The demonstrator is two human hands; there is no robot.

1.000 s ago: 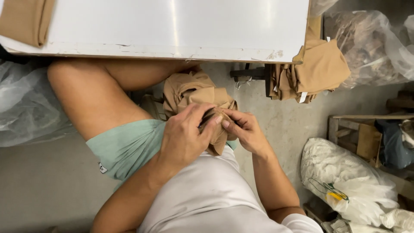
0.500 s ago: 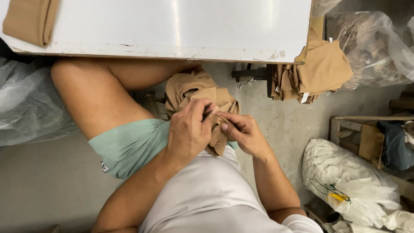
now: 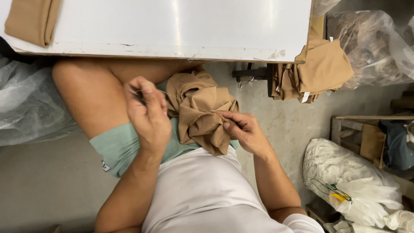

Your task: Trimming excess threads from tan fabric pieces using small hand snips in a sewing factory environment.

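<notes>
My left hand (image 3: 148,114) is pinched shut on a thin pale thread (image 3: 172,96), which runs right to the bunched tan fabric garment (image 3: 200,110) in my lap. My right hand (image 3: 243,129) pinches a fold of that garment between thumb and fingers, just right of the bundle. Farther off lie the white table (image 3: 181,26), a folded tan cloth (image 3: 30,19) at its left end, and a tan fabric pile (image 3: 319,71) to the right.

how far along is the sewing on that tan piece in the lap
Done: folded tan pieces lie on the white table and hang at its right end. In hand: the left hand draws a thread from the bunched tan fabric that the right hand pinches. How much stitching remains cannot be seen.
</notes>
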